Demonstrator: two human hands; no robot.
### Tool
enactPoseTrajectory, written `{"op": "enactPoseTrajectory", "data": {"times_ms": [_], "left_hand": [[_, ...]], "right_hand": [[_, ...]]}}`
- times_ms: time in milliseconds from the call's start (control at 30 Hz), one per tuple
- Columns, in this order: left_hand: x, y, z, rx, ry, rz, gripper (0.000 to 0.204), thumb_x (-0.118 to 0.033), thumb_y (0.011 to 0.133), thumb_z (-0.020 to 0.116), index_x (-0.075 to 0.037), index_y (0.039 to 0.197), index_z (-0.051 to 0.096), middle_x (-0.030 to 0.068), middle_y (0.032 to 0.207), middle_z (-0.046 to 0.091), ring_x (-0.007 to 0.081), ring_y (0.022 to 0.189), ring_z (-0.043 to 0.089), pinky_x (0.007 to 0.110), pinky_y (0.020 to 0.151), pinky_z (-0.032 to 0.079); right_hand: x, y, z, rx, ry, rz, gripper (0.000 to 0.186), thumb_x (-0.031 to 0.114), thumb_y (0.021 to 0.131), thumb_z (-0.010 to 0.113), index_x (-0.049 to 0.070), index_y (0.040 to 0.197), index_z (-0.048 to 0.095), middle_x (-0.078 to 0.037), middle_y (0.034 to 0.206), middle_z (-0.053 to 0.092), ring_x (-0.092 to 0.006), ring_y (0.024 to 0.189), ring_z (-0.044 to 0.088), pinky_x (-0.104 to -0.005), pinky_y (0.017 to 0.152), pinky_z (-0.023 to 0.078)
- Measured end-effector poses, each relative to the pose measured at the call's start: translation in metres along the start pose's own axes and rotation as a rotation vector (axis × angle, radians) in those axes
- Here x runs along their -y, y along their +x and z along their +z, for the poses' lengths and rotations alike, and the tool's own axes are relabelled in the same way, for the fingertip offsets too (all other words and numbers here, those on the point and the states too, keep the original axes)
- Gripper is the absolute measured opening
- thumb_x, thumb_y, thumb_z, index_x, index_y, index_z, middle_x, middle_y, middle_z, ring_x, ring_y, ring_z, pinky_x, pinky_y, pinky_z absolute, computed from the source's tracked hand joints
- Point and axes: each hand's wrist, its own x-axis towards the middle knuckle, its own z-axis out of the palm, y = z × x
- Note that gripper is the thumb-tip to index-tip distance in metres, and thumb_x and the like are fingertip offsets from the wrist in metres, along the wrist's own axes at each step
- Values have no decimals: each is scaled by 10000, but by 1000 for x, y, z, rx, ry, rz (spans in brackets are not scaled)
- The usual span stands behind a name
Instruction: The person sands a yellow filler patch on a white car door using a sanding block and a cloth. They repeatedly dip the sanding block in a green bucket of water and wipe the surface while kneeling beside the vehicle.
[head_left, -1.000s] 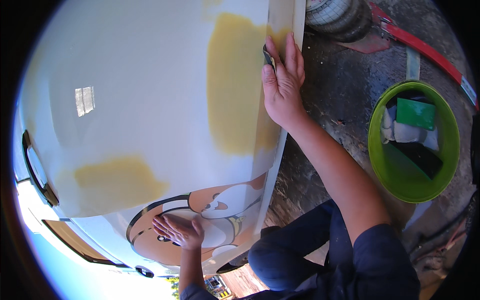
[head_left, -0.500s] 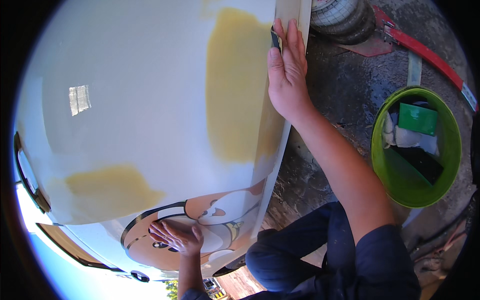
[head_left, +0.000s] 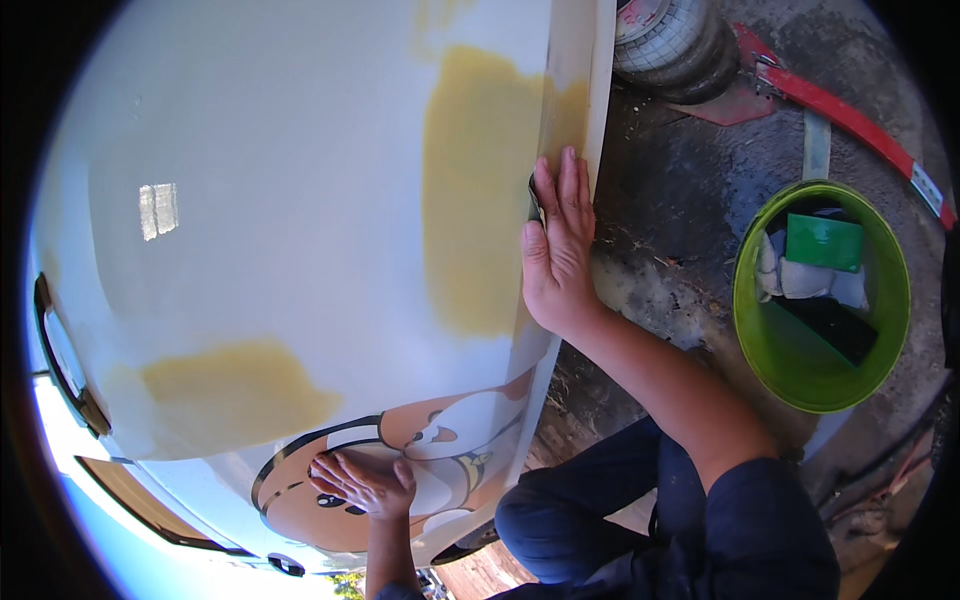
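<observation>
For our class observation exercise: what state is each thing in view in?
White glossy vehicle panel, patched yellow
Left hand, open against brown-and-white cartoon decal
Right hand, holding thin dark sheet against panel
Lime-green round plastic bucket, upright, uncovered
Green rectangular block, inside bucket
Navy-clad leg, bent

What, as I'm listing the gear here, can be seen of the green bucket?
The green bucket is round, lime-coloured, open-topped and plastic-looking. It stands upright on dark, partly wet ground at the person's right. Inside are a flat green block, crumpled pale cloth-like pieces and a dark flat piece; it seems to hold water too. A pale strip reaches its far rim, contact unclear. Neither the left hand nor the right hand touches it.
</observation>
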Motion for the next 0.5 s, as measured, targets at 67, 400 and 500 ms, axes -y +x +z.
{"op": "enactPoseTrajectory", "data": {"times_ms": [67,400,500], "left_hand": [[0,0,0,-3,0,2,959,-619,1051,413,99,1650,203,380,1732,156,543,1635,88,713,1274,31],[-3,3,-1,-14,21,-6,937,-610,1061,394,98,1645,207,372,1731,171,542,1632,103,710,1275,49],[-3,3,-1,-20,15,-4,935,-609,1060,393,96,1645,208,371,1732,168,539,1633,102,709,1275,55]], "right_hand": [[-6,8,-4,13,13,-13,571,380,1154,420,138,1671,415,-220,1772,241,-503,1613,206,-593,1278,171],[-23,0,5,24,15,1,560,404,1162,411,149,1661,425,-187,1787,224,-463,1634,181,-608,1280,140],[-25,25,2,-10,33,58,561,390,1160,416,145,1665,415,-194,1782,235,-461,1627,193,-599,1281,121]]}}
